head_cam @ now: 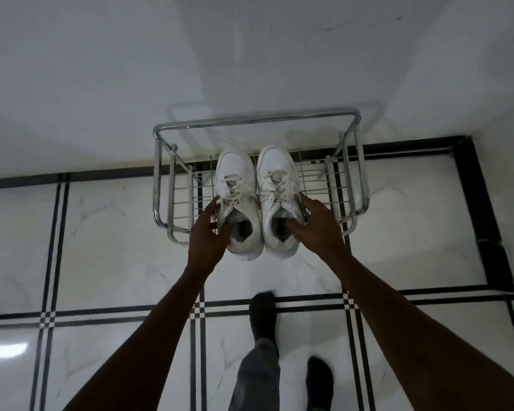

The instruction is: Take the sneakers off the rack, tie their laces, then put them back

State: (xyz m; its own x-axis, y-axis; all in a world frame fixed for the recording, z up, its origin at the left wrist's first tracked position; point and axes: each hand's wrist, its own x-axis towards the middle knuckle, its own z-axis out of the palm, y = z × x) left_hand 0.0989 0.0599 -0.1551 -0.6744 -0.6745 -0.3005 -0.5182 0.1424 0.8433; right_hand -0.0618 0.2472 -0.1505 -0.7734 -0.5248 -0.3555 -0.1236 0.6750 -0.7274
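Observation:
Two white sneakers stand side by side on a chrome wire shoe rack (350,117), toes toward the wall, heels hanging over the front rail. My left hand (209,232) wraps the outer side and collar of the left sneaker (235,179). My right hand (318,226) holds the right sneaker (276,176), thumb inside its opening and fingers along its outer side. The laces of both shoes lie loose over the tongues.
The rack stands against a white wall (250,54) on white marble floor tiles with black border lines (116,262). My two feet in dark socks (263,310) are on the floor just in front of the rack.

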